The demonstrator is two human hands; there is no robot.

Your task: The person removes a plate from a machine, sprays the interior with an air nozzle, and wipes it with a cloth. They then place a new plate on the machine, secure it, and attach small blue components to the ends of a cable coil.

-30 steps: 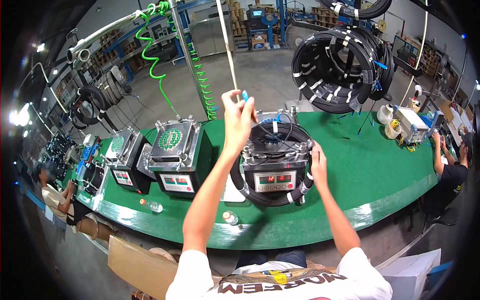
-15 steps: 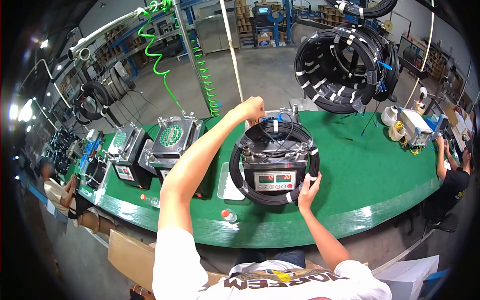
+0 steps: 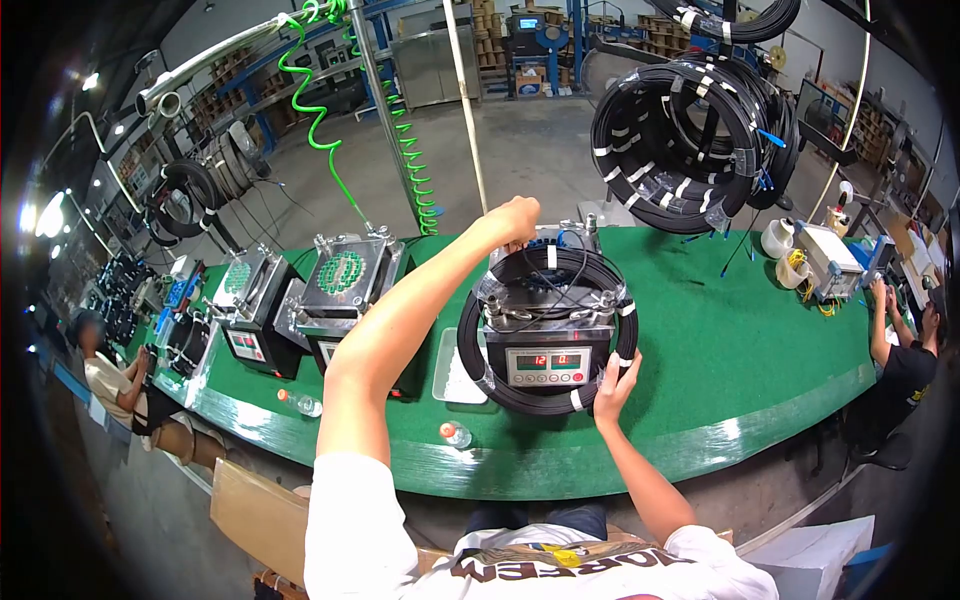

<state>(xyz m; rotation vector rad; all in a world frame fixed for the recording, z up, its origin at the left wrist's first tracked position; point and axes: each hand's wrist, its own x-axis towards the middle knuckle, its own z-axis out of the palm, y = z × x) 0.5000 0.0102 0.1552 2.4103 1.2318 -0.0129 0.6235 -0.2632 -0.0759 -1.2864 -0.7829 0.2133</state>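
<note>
A coil of black cable (image 3: 472,372) bound with white tape stands upright in front of a polishing machine (image 3: 500,345), ringing its digital panel. My right hand (image 3: 617,388) grips the coil's lower right side, thumb on the near face. My left hand (image 3: 517,218) reaches over to the back of the machine top, fingers curled closed beside blue connectors (image 3: 572,240); what they hold, if anything, is hidden. Thin black leads run from the coil towards those connectors. The panel's red digits (image 3: 548,361) are lit.
Two similar machines (image 3: 345,280) (image 3: 250,300) stand to the left. A white tray (image 3: 465,388) and small bottles (image 3: 456,434) (image 3: 300,402) lie on the green mat (image 3: 720,340). Hanging cable coils (image 3: 680,140) are at upper right. Co-workers sit at left (image 3: 118,385) and right (image 3: 905,365).
My left hand has shifted slightly right over the machine's back. The panel's right-hand readout has gone from 30 to 0. My right hand stays on the coil.
</note>
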